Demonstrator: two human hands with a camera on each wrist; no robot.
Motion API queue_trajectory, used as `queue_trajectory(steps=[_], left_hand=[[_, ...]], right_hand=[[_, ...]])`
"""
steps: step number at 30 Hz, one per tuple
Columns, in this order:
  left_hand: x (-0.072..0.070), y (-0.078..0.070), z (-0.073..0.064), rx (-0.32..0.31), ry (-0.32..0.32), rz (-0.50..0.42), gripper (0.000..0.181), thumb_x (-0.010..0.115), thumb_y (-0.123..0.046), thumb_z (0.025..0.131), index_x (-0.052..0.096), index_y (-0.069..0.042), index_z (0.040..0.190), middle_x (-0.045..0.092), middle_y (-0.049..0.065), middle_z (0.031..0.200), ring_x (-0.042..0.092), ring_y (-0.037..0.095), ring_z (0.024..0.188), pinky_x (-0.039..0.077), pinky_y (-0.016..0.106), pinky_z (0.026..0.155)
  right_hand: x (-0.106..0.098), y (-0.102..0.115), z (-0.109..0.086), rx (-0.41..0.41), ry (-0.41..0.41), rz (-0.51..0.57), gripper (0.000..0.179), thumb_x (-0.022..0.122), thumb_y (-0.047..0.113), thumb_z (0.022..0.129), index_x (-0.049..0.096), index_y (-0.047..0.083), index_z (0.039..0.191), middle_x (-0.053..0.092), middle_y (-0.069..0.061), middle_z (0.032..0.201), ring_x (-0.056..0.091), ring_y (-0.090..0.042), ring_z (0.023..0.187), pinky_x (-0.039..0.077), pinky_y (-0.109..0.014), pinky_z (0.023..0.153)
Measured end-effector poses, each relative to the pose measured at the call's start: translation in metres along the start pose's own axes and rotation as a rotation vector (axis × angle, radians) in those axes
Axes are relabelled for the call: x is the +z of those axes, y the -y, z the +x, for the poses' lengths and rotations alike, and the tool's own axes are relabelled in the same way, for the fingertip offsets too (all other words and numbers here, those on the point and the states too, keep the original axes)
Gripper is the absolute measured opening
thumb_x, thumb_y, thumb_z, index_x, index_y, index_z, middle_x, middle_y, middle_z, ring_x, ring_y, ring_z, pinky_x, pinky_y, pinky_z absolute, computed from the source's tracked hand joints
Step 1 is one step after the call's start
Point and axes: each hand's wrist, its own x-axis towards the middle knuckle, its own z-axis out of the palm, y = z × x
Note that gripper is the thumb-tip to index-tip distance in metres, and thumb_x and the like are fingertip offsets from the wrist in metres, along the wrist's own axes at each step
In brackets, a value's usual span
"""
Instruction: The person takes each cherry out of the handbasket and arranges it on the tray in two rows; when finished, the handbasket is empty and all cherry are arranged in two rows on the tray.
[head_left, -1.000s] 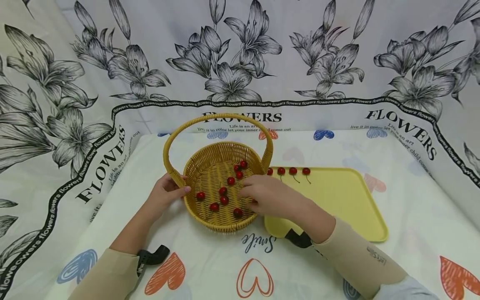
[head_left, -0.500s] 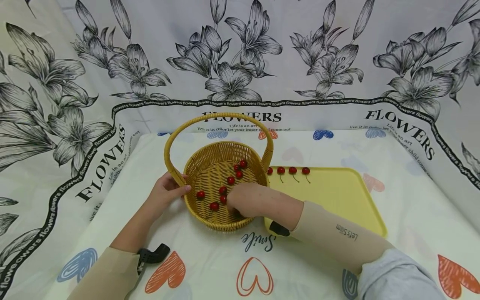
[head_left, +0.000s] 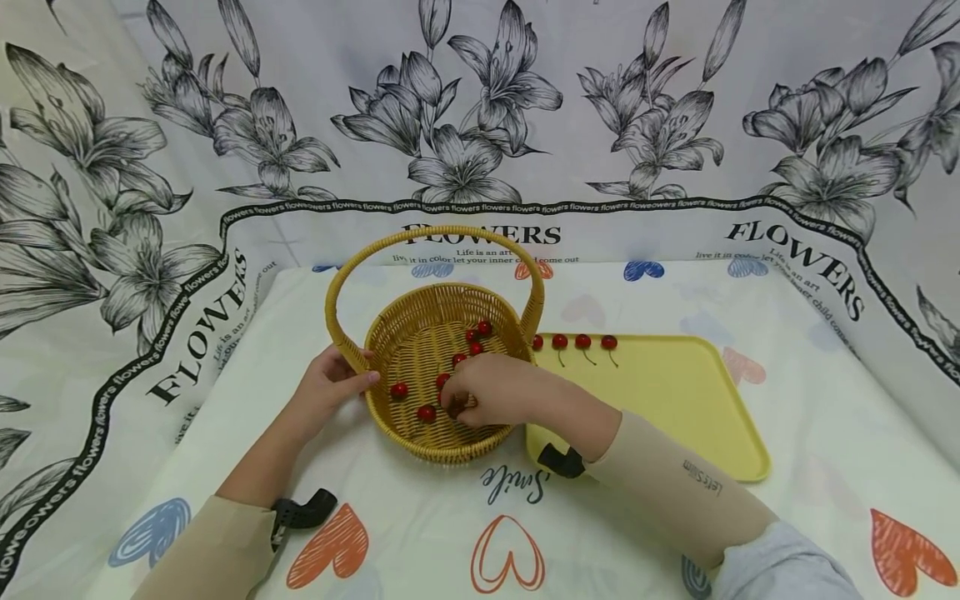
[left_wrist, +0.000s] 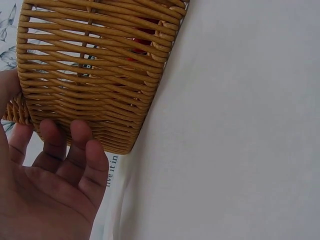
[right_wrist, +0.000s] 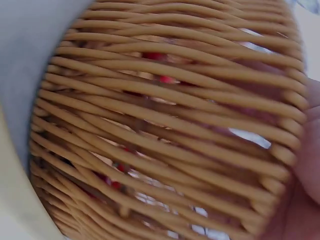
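Note:
A yellow wicker basket (head_left: 442,454) with a tall arched handle stands on the table, with several red cherries (head_left: 427,413) scattered inside. At its left side, my left hand (head_left: 330,387) holds the rim by the handle's base, thumb on top and the other fingers outside the wall. My right hand (head_left: 498,390) reaches over the right rim into the basket. Thumb and fingers come together there on a small dark red thing, apparently a cherry in shadow (head_left: 457,406). In the right wrist view, the wicker wall (right_wrist: 165,115) covers most of that hand.
To the right of the basket lies a yellow tray (head_left: 675,400), partly beneath the right forearm. Cherries with stems (head_left: 583,342) form a row along its far edge. A white tablecloth (head_left: 405,525) printed with hearts covers the table, and a flower-patterned curtain (head_left: 465,108) hangs behind.
My right hand moved left and deeper into the basket, over the cherry at the near right, then lifted slightly with fingers closed together. The left hand kept its hold on the basket.

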Motion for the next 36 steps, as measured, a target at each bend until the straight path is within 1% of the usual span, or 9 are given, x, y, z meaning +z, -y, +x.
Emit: queue_trajectory(steps=[4, 9, 13, 17, 21, 24, 28, 30, 36], left_hand=[[0.001, -0.001, 0.0, 0.004, 0.007, -0.008, 0.045, 0.075, -0.007, 0.094, 0.049, 0.016, 0.123, 0.066, 0.008, 0.097, 0.062, 0.013, 0.076, 0.056, 0.028, 0.066], [0.001, -0.001, 0.0, 0.002, 0.001, 0.009, 0.045, 0.075, -0.007, 0.094, 0.05, 0.016, 0.124, 0.067, 0.007, 0.097, 0.063, 0.013, 0.077, 0.057, 0.027, 0.067], [0.001, -0.002, -0.002, 0.0, -0.009, 0.029, 0.043, 0.073, -0.004, 0.094, 0.051, 0.016, 0.124, 0.067, 0.007, 0.098, 0.064, 0.013, 0.078, 0.057, 0.027, 0.068], [0.001, -0.001, -0.001, -0.001, -0.001, 0.035, 0.042, 0.073, -0.006, 0.095, 0.052, 0.015, 0.124, 0.067, 0.008, 0.098, 0.064, 0.014, 0.078, 0.057, 0.027, 0.068], [0.001, -0.001, -0.001, -0.002, -0.004, 0.042, 0.039, 0.072, -0.003, 0.095, 0.053, 0.014, 0.124, 0.067, 0.006, 0.098, 0.064, 0.013, 0.078, 0.057, 0.027, 0.068], [0.0, -0.001, 0.0, -0.001, -0.006, 0.05, 0.036, 0.071, 0.0, 0.094, 0.053, 0.014, 0.123, 0.067, 0.003, 0.098, 0.063, 0.012, 0.079, 0.057, 0.026, 0.068], [0.001, -0.001, 0.001, -0.005, -0.001, 0.06, 0.035, 0.07, 0.001, 0.095, 0.054, 0.013, 0.123, 0.067, 0.001, 0.099, 0.063, 0.012, 0.08, 0.056, 0.025, 0.068], [0.001, -0.001, 0.001, -0.012, -0.001, 0.064, 0.035, 0.07, 0.001, 0.095, 0.054, 0.013, 0.123, 0.067, 0.001, 0.099, 0.063, 0.012, 0.08, 0.056, 0.025, 0.069], [0.002, -0.003, 0.0, -0.037, -0.024, 0.076, 0.037, 0.072, -0.002, 0.095, 0.055, 0.012, 0.124, 0.067, 0.0, 0.098, 0.063, 0.012, 0.081, 0.056, 0.025, 0.07]], right_hand=[[-0.009, -0.006, -0.018, -0.037, -0.176, 0.104, 0.021, 0.075, 0.023, 0.096, 0.076, 0.014, 0.115, 0.068, 0.007, 0.1, 0.06, -0.009, 0.086, 0.051, -0.025, 0.078], [-0.021, -0.012, -0.042, -0.015, -0.315, 0.228, 0.022, 0.078, 0.024, 0.094, 0.077, 0.013, 0.112, 0.07, 0.008, 0.1, 0.063, -0.009, 0.085, 0.056, -0.027, 0.073], [-0.028, -0.02, -0.058, 0.071, -0.385, 0.36, 0.018, 0.08, 0.022, 0.091, 0.078, 0.014, 0.107, 0.072, 0.01, 0.096, 0.065, -0.009, 0.084, 0.058, -0.029, 0.072], [-0.034, -0.032, -0.072, 0.154, -0.438, 0.419, 0.015, 0.08, 0.02, 0.091, 0.078, 0.015, 0.104, 0.072, 0.01, 0.09, 0.065, -0.011, 0.084, 0.057, -0.031, 0.078], [-0.042, -0.045, -0.084, 0.177, -0.482, 0.405, 0.015, 0.077, 0.018, 0.094, 0.077, 0.012, 0.108, 0.071, 0.006, 0.092, 0.063, -0.015, 0.084, 0.057, -0.035, 0.078], [-0.047, -0.054, -0.093, 0.22, -0.512, 0.371, 0.018, 0.075, 0.017, 0.096, 0.076, 0.009, 0.112, 0.07, 0.003, 0.096, 0.064, -0.015, 0.085, 0.058, -0.038, 0.082], [-0.051, -0.073, -0.105, 0.325, -0.539, 0.311, 0.02, 0.074, 0.02, 0.097, 0.075, 0.009, 0.114, 0.07, 0.0, 0.1, 0.066, -0.017, 0.09, 0.057, -0.041, 0.086], [-0.052, -0.084, -0.112, 0.385, -0.539, 0.29, 0.021, 0.074, 0.024, 0.098, 0.075, 0.01, 0.113, 0.071, -0.001, 0.101, 0.067, -0.019, 0.092, 0.056, -0.043, 0.085], [-0.056, -0.118, -0.13, 0.551, -0.487, 0.243, 0.032, 0.071, 0.038, 0.099, 0.074, 0.011, 0.115, 0.074, -0.007, 0.103, 0.066, -0.024, 0.094, 0.052, -0.045, 0.082]])
